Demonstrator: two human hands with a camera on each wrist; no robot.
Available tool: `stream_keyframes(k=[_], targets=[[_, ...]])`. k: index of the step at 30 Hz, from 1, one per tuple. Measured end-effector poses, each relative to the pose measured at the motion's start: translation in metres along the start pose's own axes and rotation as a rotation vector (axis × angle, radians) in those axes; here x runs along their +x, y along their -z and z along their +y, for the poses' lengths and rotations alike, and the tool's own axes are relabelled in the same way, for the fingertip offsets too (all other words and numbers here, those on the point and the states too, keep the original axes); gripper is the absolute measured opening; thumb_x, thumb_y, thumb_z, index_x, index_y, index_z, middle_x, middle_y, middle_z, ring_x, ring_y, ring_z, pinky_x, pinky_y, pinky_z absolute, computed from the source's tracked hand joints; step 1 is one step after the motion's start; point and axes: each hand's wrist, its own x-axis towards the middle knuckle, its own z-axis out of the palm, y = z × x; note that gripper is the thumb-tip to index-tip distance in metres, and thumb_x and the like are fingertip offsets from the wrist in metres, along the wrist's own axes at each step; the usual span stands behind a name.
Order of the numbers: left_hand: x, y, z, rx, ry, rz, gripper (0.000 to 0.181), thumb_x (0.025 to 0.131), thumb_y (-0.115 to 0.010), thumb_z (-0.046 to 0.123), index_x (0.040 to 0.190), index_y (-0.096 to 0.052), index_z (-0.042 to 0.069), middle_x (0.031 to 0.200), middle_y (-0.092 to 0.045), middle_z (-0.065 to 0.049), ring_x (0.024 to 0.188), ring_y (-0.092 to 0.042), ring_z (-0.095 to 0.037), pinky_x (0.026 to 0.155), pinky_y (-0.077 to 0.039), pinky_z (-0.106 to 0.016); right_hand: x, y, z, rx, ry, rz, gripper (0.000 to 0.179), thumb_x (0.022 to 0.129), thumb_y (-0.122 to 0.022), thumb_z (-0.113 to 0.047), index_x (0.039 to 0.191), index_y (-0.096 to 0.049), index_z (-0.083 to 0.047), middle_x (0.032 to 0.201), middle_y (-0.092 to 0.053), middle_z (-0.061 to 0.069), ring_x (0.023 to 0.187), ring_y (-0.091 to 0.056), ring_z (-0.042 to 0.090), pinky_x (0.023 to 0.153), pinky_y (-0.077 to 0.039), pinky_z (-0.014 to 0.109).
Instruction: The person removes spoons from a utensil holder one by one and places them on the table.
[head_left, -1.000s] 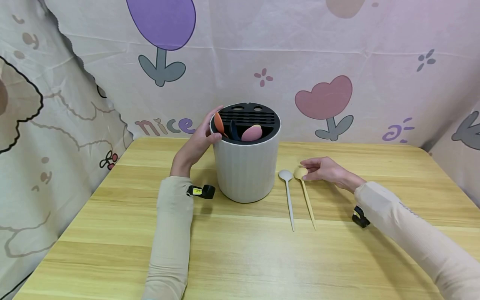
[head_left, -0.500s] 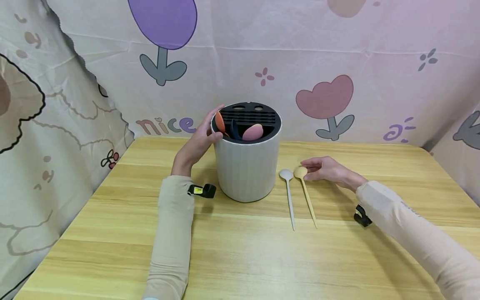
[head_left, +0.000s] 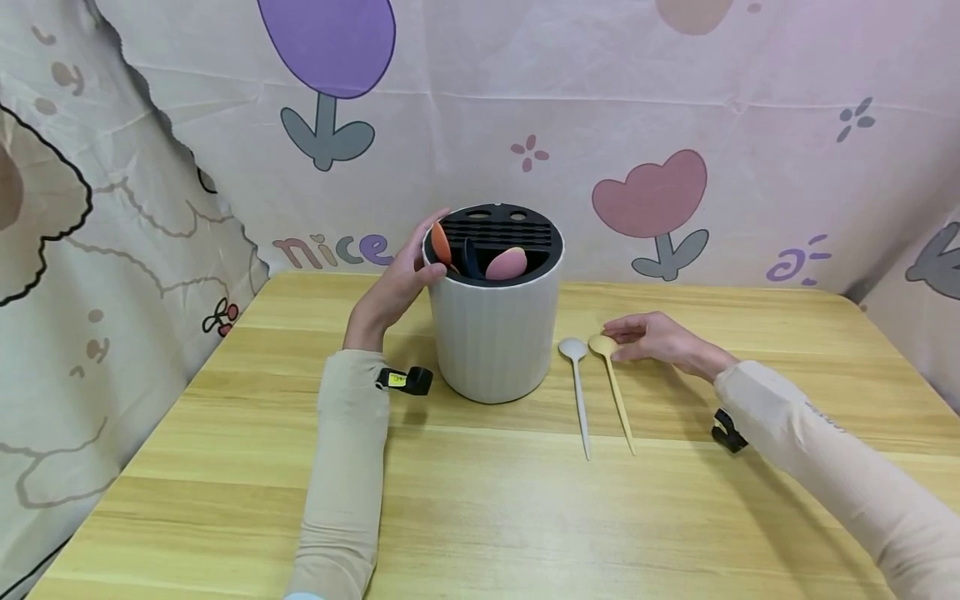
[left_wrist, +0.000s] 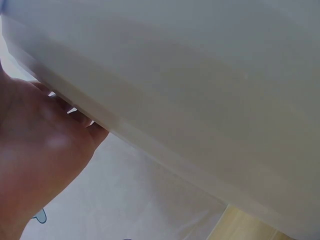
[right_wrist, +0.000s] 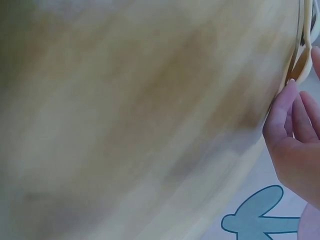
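A white ribbed utensil holder (head_left: 495,342) with a black slotted top stands on the table. My left hand (head_left: 401,283) grips its left rim, thumb in front and fingers behind; the left wrist view shows those fingers against the holder's wall (left_wrist: 190,100). An orange utensil (head_left: 441,242), a dark blue utensil (head_left: 471,258) and a pink utensil head (head_left: 507,263) show in the top opening. To the right, a yellow spoon (head_left: 617,392) lies beside a grey spoon (head_left: 580,400), bowls away from me. My right hand (head_left: 656,340) pinches the yellow spoon's bowl (right_wrist: 301,67) between thumb and fingers.
The wooden table (head_left: 480,517) reaches back to a patterned cloth (head_left: 465,150), which also hangs along the left side. Black wrist cameras (head_left: 408,381) are strapped to both sleeves.
The yellow spoon has turned very slightly under my right hand's fingers. My left hand keeps its hold on the utensil holder, and the grey spoon lies as before.
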Motion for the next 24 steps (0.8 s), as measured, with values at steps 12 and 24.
stream_keyframes(k=[12,24], targets=[[-0.002,0.002,0.0,-0.001,-0.006,-0.007,0.132,0.058,-0.072,0.079,0.154,-0.013,0.011,0.151,-0.026,-0.016,0.134,-0.03,-0.028,0.112,-0.021,-0.053,0.001,0.0,-0.005,-0.001,-0.019,0.004,0.062,0.087,-0.071,-0.01,0.139,-0.044,0.008,0.14,-0.045,0.026,0.13,-0.041,0.039,0.107,-0.032,0.049],[-0.002,0.0,0.001,0.033,0.01,0.002,0.132,0.058,-0.071,0.08,0.155,-0.013,0.011,0.153,-0.024,-0.016,0.136,-0.029,-0.03,0.112,-0.021,-0.054,-0.01,0.006,-0.04,0.176,0.047,0.045,0.054,0.099,-0.056,-0.017,0.143,-0.038,0.007,0.147,-0.037,0.023,0.13,-0.04,0.034,0.104,-0.036,0.044]])
